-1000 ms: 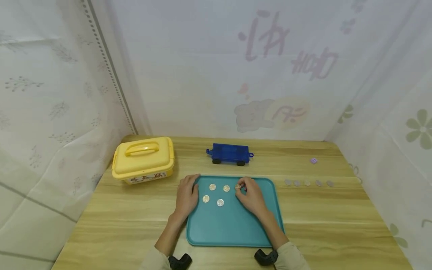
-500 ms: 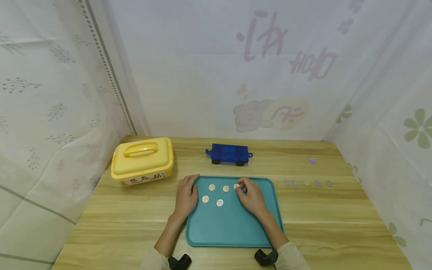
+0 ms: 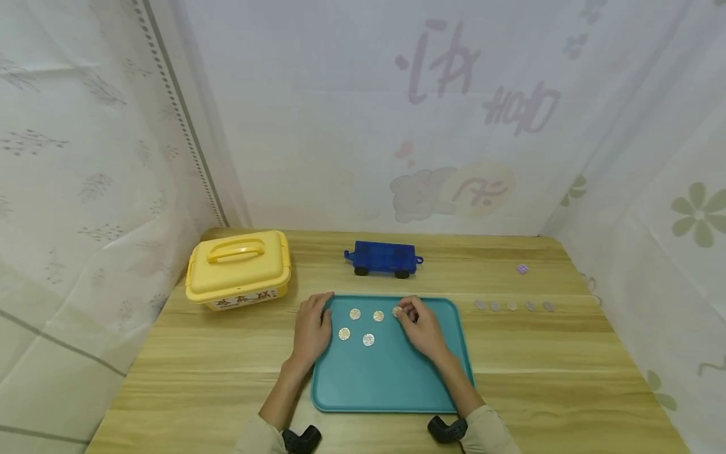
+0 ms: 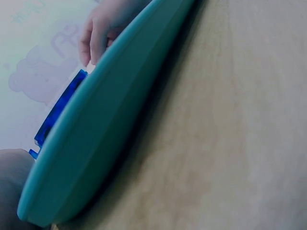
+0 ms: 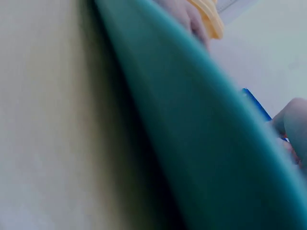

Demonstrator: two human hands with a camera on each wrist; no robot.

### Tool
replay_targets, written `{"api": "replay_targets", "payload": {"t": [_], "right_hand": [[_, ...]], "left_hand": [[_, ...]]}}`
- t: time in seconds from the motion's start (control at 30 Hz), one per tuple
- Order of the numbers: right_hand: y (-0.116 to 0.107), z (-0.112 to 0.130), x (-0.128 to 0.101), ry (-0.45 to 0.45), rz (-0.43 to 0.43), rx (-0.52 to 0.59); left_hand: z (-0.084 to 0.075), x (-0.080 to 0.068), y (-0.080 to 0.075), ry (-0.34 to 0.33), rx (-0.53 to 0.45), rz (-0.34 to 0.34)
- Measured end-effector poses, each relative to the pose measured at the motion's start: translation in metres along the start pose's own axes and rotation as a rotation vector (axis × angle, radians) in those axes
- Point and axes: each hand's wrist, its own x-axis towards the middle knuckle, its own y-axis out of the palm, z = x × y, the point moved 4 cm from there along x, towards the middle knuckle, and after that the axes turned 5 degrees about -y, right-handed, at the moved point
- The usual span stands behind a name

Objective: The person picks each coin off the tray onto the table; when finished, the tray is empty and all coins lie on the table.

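My right hand (image 3: 424, 329) reaches over the teal tray (image 3: 386, 381) and pinches a gold-coloured coin (image 3: 396, 311) near the tray's far side. Thumb and index finger meet at the coin's right edge. Several similar coins lie flat to the left, among them one coin (image 3: 378, 316) in the same row and another coin (image 3: 368, 340) in the nearer row. Along the tray's left rim rests my left hand (image 3: 312, 329), its fingers extended forward and holding nothing. Both wrist views mostly show the tray's outer wall (image 4: 110, 120), which hides the coins.
Behind the tray stands a blue toy wagon (image 3: 384, 258). A yellow lidded box (image 3: 238, 268) with a handle is at the back left. To the right, several coins (image 3: 512, 306) form a row on the wooden table (image 3: 544, 366), with a small purple piece (image 3: 522, 269) beyond them.
The coin at my right fingertips shows more of its face than a second ago. Left hand, tray and other coins keep their places; the head view drifts slightly.
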Motion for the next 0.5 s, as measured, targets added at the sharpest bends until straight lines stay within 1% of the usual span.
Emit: {"api": "replay_targets", "payload": {"t": [0.1,0.2,0.3,0.5], "right_hand": [[-0.007,-0.001,-0.001,0.031,0.003,0.044],[-0.023,-0.002,-0.004,0.027,-0.007,0.021],[-0.046,-0.004,-0.008,0.030,-0.046,-0.028],[-0.092,-0.012,-0.017,0.142,-0.130,-0.100]], "left_hand": [[0.002,-0.001,0.000,-0.014,0.001,-0.001],[0.002,-0.002,0.000,-0.025,-0.001,-0.005],[0.002,-0.002,0.001,-0.028,-0.004,0.008],[0.001,0.000,0.002,-0.038,-0.011,0.022]]}}
